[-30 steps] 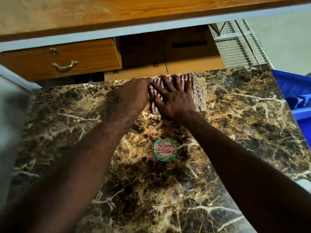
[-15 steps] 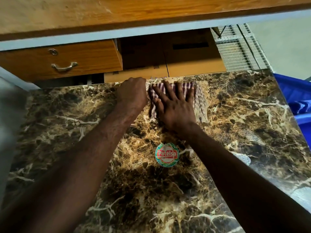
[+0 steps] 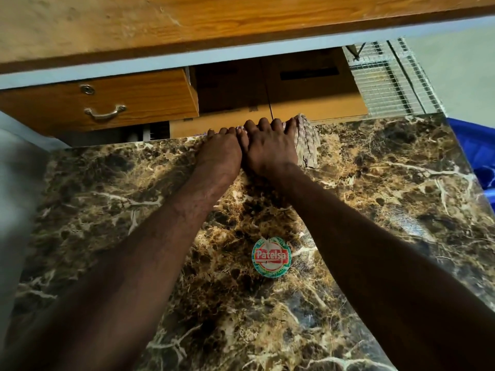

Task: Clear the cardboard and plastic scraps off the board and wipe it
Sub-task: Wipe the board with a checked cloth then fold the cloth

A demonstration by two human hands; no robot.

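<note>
A brown marble-patterned board (image 3: 388,196) fills the lower view. A striped cloth (image 3: 308,145) lies bunched at the board's far edge. My right hand (image 3: 270,148) presses down on it, fingers together and curled over the far edge, hiding most of the cloth. My left hand (image 3: 221,151) sits right beside it, touching it, knuckles up with fingertips at the edge on the cloth's left end. A round red, white and green "Patelsa" sticker (image 3: 271,257) lies flat mid-board between my forearms. No cardboard or plastic scraps show on the board.
Beyond the board stands a wooden desk (image 3: 187,22) with a drawer and metal handle (image 3: 104,113). Cardboard boxes (image 3: 308,84) sit under the desk, a wire rack (image 3: 388,81) to their right. A blue plastic item (image 3: 476,151) lies off the board's right edge.
Both hands have pushed the cloth forward to the board's far edge. My right fingers have drawn together, and the cloth is more bunched and more covered.
</note>
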